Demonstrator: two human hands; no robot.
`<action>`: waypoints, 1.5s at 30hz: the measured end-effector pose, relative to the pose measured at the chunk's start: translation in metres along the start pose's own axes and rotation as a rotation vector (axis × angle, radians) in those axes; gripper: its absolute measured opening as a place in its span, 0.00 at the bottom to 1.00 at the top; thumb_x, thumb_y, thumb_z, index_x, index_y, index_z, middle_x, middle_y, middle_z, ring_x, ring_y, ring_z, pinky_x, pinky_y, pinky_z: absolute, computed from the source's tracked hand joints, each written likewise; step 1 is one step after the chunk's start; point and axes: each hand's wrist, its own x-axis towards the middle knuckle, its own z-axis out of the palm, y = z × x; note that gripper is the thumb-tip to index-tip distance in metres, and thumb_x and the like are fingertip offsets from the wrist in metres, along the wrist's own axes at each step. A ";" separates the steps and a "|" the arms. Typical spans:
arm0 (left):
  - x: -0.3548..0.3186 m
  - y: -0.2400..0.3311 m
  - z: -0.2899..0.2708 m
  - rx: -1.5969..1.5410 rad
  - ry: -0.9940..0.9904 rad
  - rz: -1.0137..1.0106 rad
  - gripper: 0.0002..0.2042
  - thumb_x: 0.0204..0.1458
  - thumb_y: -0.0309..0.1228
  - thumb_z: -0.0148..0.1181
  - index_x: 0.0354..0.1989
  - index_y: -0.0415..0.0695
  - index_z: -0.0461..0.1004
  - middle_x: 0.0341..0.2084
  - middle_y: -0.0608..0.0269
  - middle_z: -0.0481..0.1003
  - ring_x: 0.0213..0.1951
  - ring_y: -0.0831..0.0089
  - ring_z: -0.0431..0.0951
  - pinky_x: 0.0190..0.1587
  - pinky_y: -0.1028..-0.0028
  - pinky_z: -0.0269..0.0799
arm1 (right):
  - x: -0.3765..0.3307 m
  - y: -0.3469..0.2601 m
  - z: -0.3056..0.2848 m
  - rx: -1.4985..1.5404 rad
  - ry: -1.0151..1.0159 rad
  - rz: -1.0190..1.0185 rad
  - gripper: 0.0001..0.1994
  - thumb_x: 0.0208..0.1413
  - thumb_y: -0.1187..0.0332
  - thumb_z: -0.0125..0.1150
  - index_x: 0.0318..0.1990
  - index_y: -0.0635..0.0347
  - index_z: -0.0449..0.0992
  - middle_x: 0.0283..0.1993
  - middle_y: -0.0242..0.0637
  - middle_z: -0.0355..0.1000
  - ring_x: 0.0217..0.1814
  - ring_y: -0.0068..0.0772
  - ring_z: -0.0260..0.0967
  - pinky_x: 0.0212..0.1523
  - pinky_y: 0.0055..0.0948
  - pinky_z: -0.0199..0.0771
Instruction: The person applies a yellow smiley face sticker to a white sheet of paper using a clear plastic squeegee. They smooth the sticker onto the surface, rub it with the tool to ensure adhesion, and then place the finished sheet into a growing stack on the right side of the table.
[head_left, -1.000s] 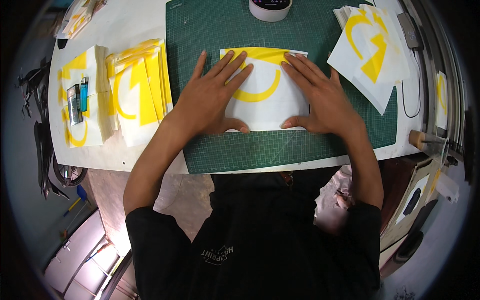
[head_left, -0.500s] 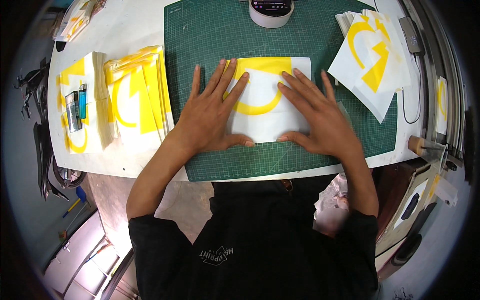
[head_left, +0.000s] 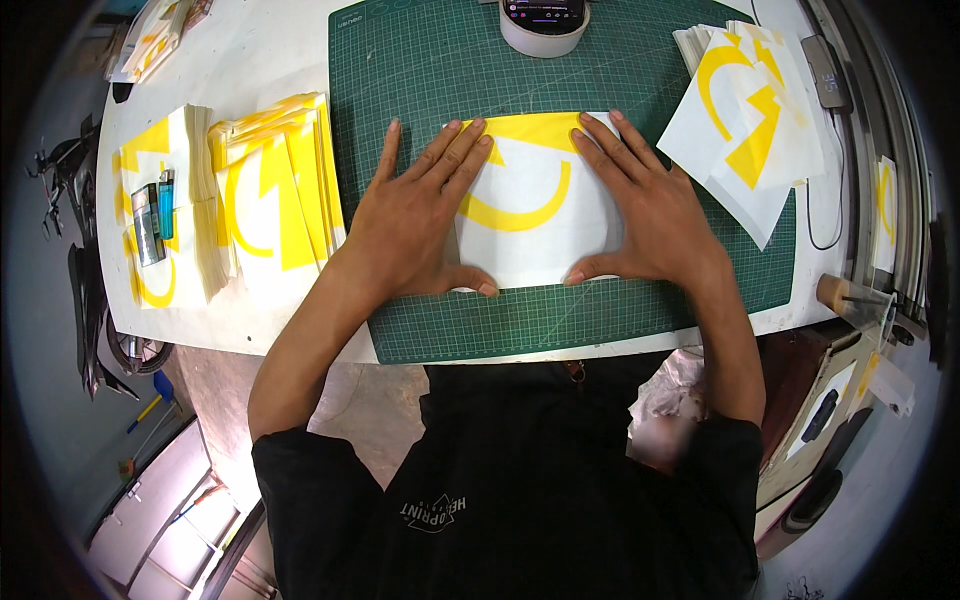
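A folded white sheet (head_left: 530, 250) printed with a yellow band and curve lies on the green cutting mat (head_left: 430, 75) in front of me. My left hand (head_left: 420, 215) lies over its left side, fingers spread and thumb at the near edge. Over the right side rests my right hand (head_left: 650, 210), its fingers stretched toward the far edge and its thumb at the near edge. Both palms cover the sheet's side edges, and neither hand grips anything.
To the left stand a folded stack (head_left: 185, 230) with a lighter (head_left: 165, 190) on it and a second yellow-and-white pile (head_left: 275, 200). Loose printed sheets (head_left: 740, 130) lie at right. A tape roll (head_left: 545, 42) holding a phone (head_left: 545, 12) sits at the far edge.
My hands have slid apart toward the sheet's two sides, uncovering more of its middle. My right hand's fingers have moved up to the far edge.
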 end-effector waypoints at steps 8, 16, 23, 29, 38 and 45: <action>0.002 0.004 -0.003 0.005 0.002 -0.021 0.74 0.22 0.68 0.80 0.80 0.42 0.48 0.80 0.55 0.51 0.80 0.59 0.51 0.80 0.39 0.35 | 0.002 0.003 -0.011 -0.016 -0.072 -0.007 0.75 0.15 0.31 0.85 0.79 0.47 0.55 0.84 0.29 0.49 0.88 0.40 0.40 0.79 0.54 0.62; -0.001 -0.007 -0.005 -0.031 -0.066 -0.001 0.78 0.14 0.60 0.85 0.81 0.48 0.45 0.81 0.54 0.46 0.81 0.58 0.46 0.80 0.40 0.35 | 0.003 0.004 -0.024 0.045 -0.187 0.001 0.76 0.12 0.51 0.92 0.81 0.45 0.52 0.86 0.26 0.43 0.89 0.38 0.34 0.83 0.50 0.54; -0.003 -0.004 -0.007 0.038 -0.105 -0.049 0.79 0.16 0.65 0.84 0.81 0.45 0.45 0.82 0.51 0.43 0.81 0.56 0.44 0.81 0.42 0.34 | 0.004 0.008 -0.031 0.043 -0.273 -0.037 0.75 0.16 0.58 0.92 0.81 0.46 0.50 0.87 0.27 0.40 0.89 0.41 0.32 0.83 0.47 0.54; 0.008 0.024 -0.007 0.022 0.039 -0.039 0.74 0.25 0.70 0.78 0.80 0.42 0.47 0.80 0.45 0.45 0.81 0.49 0.44 0.80 0.39 0.35 | 0.006 0.004 -0.034 0.027 -0.290 -0.052 0.76 0.16 0.60 0.92 0.81 0.49 0.49 0.87 0.31 0.39 0.89 0.44 0.30 0.82 0.47 0.56; 0.030 0.040 0.005 -0.052 -0.042 0.025 0.75 0.22 0.66 0.81 0.80 0.40 0.47 0.80 0.44 0.45 0.81 0.49 0.44 0.80 0.39 0.37 | 0.014 -0.006 -0.033 0.151 -0.116 -0.199 0.67 0.28 0.47 0.88 0.80 0.52 0.54 0.85 0.39 0.48 0.88 0.47 0.39 0.84 0.58 0.37; 0.028 0.032 0.003 -0.141 0.026 -0.022 0.77 0.18 0.64 0.83 0.80 0.40 0.47 0.80 0.47 0.47 0.81 0.53 0.45 0.80 0.41 0.39 | 0.018 -0.003 -0.018 0.057 -0.050 -0.107 0.68 0.27 0.38 0.85 0.77 0.62 0.57 0.82 0.47 0.53 0.87 0.44 0.45 0.80 0.67 0.45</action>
